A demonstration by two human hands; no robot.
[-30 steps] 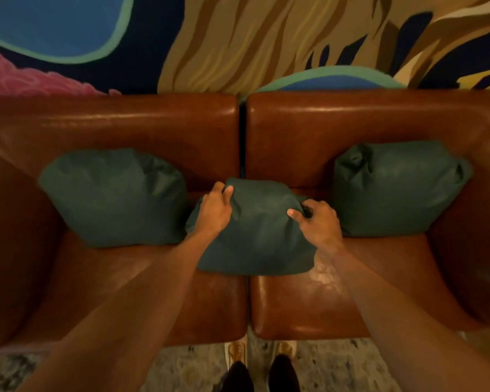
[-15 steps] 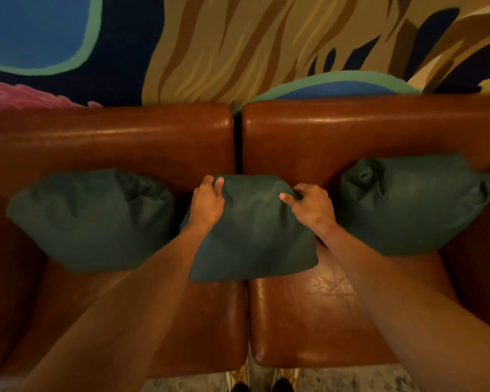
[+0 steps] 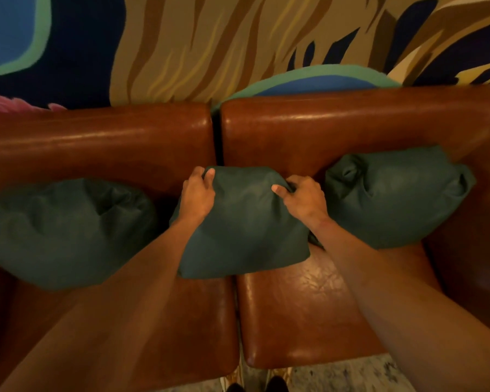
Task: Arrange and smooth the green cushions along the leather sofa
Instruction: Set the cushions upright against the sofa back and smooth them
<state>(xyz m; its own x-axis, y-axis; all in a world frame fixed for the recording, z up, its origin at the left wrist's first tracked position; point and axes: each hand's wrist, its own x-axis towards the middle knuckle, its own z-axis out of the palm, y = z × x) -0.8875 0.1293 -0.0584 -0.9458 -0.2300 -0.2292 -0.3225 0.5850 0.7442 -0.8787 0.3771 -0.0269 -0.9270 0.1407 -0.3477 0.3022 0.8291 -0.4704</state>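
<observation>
Three green cushions lean against the backrest of the brown leather sofa. The middle cushion sits over the gap between the two seat pads. My left hand grips its upper left corner. My right hand pinches its upper right corner, thumb on the front face. The left cushion is puffy and creased, close beside my left forearm. The right cushion rests by the right armrest, its left edge bunched and near my right hand.
A wall with a painted pattern of blue, tan and pink rises behind the backrest. The sofa's right armrest closes off that side. A strip of speckled floor and my shoe tips show below the seat front.
Both hands have pushed the middle cushion up and back toward the backrest, keeping hold of its top corners. The view has moved closer to the sofa.
</observation>
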